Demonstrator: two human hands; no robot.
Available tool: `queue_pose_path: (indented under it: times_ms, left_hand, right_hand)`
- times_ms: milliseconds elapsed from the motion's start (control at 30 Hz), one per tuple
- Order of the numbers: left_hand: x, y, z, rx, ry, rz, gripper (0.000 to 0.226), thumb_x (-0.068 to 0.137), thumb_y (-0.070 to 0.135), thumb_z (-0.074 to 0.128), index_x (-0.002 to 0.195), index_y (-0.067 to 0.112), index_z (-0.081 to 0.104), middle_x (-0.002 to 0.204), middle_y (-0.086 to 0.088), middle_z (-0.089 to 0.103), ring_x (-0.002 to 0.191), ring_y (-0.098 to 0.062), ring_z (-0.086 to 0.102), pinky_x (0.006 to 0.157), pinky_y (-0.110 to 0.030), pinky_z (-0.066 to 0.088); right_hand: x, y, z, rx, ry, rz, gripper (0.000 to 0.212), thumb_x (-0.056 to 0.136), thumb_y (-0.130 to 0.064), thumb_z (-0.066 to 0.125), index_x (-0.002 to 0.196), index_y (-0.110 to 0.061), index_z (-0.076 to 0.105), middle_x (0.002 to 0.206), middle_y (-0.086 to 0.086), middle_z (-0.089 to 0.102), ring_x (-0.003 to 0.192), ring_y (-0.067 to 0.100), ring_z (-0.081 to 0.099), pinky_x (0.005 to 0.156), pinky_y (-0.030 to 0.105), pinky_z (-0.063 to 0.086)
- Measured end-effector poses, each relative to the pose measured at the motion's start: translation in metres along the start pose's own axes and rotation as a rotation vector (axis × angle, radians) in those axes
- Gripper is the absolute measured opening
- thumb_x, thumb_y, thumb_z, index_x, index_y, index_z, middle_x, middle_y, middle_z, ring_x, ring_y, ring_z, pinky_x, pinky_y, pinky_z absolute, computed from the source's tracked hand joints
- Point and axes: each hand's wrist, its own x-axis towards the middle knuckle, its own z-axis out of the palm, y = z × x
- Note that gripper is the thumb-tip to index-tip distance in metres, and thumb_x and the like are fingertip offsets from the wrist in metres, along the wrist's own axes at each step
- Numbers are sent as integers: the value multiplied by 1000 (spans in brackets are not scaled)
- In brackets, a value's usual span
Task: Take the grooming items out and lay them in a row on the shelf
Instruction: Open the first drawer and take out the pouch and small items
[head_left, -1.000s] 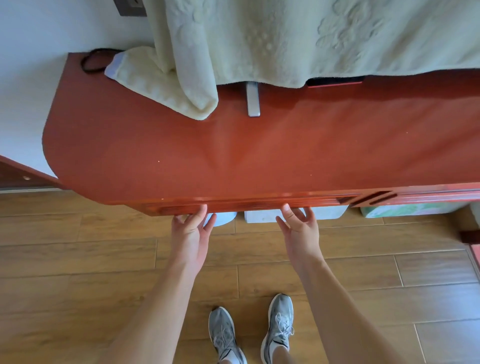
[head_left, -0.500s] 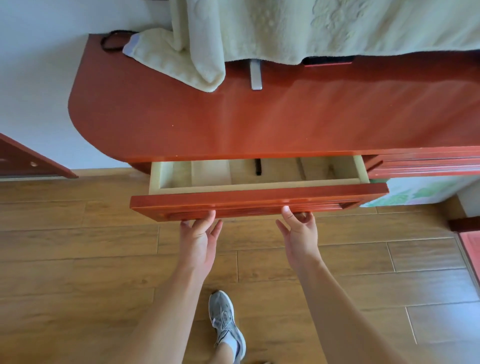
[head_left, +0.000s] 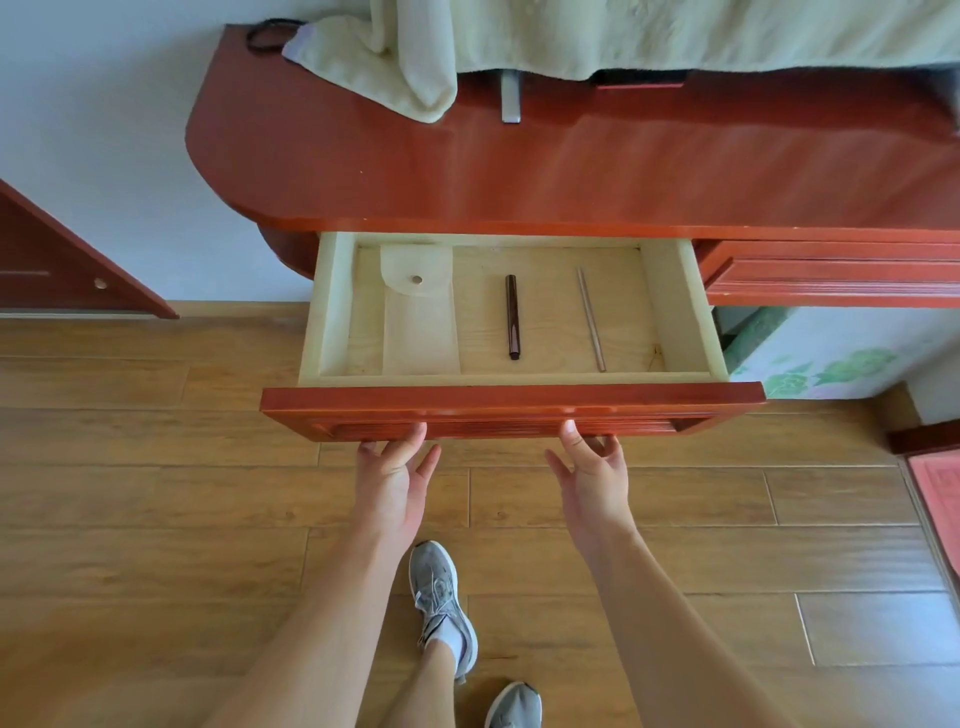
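The red wooden drawer (head_left: 511, 408) stands pulled out under the red shelf top (head_left: 571, 171). Inside lie a translucent snap pouch (head_left: 418, 317) at the left, a dark brown stick-shaped item (head_left: 512, 317) in the middle and a thin metal stick (head_left: 591, 319) at the right, all apart from each other. My left hand (head_left: 395, 483) and my right hand (head_left: 592, 483) reach up to the lower edge of the drawer front, fingers fairly straight, fingertips touching it. Neither hand holds an item.
A pale green towel (head_left: 395, 67) hangs over the back of the shelf top, covering part of it. A grey metal piece (head_left: 510, 98) and a black cord loop (head_left: 262, 36) lie near it. A leaf-patterned box (head_left: 831, 353) stands under the shelf at right.
The drawer went from shut to fully pulled out toward me, with both hands at its front. Its contents came into sight. One foot stepped back.
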Motion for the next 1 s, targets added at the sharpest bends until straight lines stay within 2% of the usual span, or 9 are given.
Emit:
queue_pose_path:
  times_ms: [167,233,300,433,500,600,800,900,1000]
  left_hand:
    - [-7,3,-3,-2,20,-32,48,60,11,88,82,24,47,90,3,70,105,-21,64,104,-47,46]
    - [-9,5,-4,24,33,-54,66,56,15,91,112,9,56,95,1,71,120,-27,61,104,-48,46]
    - [-10,7,-4,58,78,-66,100,64,14,83,148,0,29,101,0,71,122,-28,60,105,-50,45]
    - [-22,16,-5,197,146,-59,111,59,23,88,152,12,27,114,-2,69,119,-24,61,96,-45,49]
    - [-37,23,-3,297,196,-30,109,62,22,86,151,23,24,125,-8,62,118,-23,60,98,-44,49]
    - [-61,38,5,464,231,38,94,72,16,85,147,22,29,127,-8,57,109,-16,61,95,-40,51]
    - [-93,86,32,898,170,215,56,74,23,85,121,25,53,108,-4,61,103,-23,62,81,-37,54]
    - [-101,109,54,1027,121,317,52,78,21,82,121,23,54,106,-2,61,96,-19,62,71,-25,48]
    - [-101,125,69,1250,56,424,57,79,25,82,128,24,52,109,6,60,96,-12,60,78,-25,48]
  right_hand:
    - [-4,3,-4,-1,5,23,25,87,-12,70,101,-14,50,84,-5,53,86,6,61,107,45,44]
    - [-4,3,-2,-17,9,34,24,88,-12,70,100,-16,50,83,-5,53,86,6,61,107,45,44]
    - [-4,1,-1,-46,18,37,26,87,-12,70,101,-14,48,84,-6,53,86,7,60,107,45,44]
    - [-15,-6,-3,-111,47,62,56,85,-17,73,130,-11,41,118,0,57,110,12,59,107,43,43]
    - [-27,-11,-6,-163,69,66,82,85,-18,74,149,-15,23,137,0,47,112,9,57,107,41,43]
    - [-49,-24,-11,-284,47,40,92,84,-20,75,153,-22,15,141,-5,44,114,9,56,104,39,44]
    - [-86,-75,2,-455,-52,-58,83,82,-22,77,147,-27,26,136,-7,49,119,8,54,90,32,44]
    - [-93,-99,17,-581,-79,-113,78,80,-26,79,142,-26,33,132,-9,52,118,7,55,92,34,49]
    - [-91,-119,30,-753,-79,-179,77,78,-31,80,141,-25,37,130,-12,53,116,3,54,95,33,51]
